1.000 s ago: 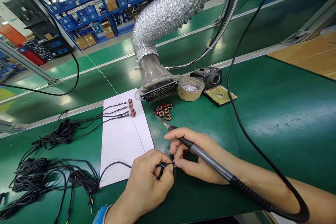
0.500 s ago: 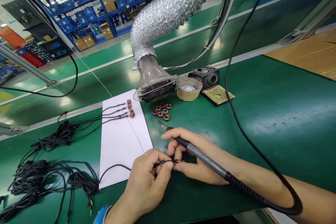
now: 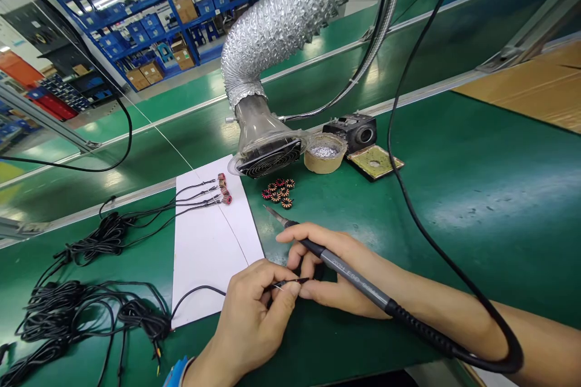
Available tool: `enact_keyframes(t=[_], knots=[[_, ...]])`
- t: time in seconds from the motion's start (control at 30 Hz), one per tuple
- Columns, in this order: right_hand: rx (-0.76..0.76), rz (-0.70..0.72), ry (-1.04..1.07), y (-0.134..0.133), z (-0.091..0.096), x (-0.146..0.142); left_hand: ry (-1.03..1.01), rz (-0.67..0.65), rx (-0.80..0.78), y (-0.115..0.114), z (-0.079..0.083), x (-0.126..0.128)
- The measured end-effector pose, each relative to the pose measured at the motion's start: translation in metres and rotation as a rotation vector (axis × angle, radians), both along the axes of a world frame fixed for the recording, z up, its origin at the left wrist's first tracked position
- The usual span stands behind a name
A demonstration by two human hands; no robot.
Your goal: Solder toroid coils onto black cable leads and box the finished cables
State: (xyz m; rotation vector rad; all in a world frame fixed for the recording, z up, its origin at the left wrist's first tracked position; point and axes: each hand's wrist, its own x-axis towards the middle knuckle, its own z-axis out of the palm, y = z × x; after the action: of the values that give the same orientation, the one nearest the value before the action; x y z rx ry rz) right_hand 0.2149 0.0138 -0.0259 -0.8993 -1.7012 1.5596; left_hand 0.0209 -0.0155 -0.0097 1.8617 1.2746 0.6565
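My left hand (image 3: pixel 254 314) pinches the end of a thin black wire (image 3: pixel 195 293) that runs left across the white paper sheet (image 3: pixel 209 248). My right hand (image 3: pixel 336 272) holds a soldering iron (image 3: pixel 345 272) pen-style, its tip (image 3: pixel 270 213) pointing up-left. The right fingertips also pinch the wire end, or a small part on it, against the left fingertips. Both hands rest low on the green bench mat (image 3: pixel 454 205). A small pile of red and orange toroid coils (image 3: pixel 278 190) lies just beyond the iron tip.
A silver flexible fume duct with a fan hood (image 3: pixel 267 151) stands behind the coils. Beside it are a tan solder-dross cup (image 3: pixel 324 152), a black iron holder (image 3: pixel 354 130) and a sponge tray (image 3: pixel 374 162). Wires with coils attached (image 3: pixel 213 190) lie on the paper. Black cable bundles (image 3: pixel 82 308) fill the left.
The hands have barely moved. The right fingers have shifted slightly on the wire end, and the view has drifted a little.
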Motion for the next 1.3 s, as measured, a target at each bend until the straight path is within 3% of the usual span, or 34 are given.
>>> enact_keyframes(t=[0.2, 0.5, 0.83, 1.3], knots=[[-0.091, -0.049, 0.123, 0.001, 0.0, 0.002, -0.009, 0.006, 0.01, 0.002, 0.001, -0.003], [-0.307, 0.12, 0.304, 0.002, -0.005, 0.002, 0.002, -0.025, 0.103, 0.001, 0.003, -0.002], [-0.097, 0.196, 0.217, 0.001, -0.003, 0.005, -0.014, 0.02, 0.106, 0.0, 0.003, -0.004], [-0.104, 0.171, 0.254, 0.001, -0.007, 0.004, -0.019, 0.01, 0.252, -0.002, 0.006, -0.004]])
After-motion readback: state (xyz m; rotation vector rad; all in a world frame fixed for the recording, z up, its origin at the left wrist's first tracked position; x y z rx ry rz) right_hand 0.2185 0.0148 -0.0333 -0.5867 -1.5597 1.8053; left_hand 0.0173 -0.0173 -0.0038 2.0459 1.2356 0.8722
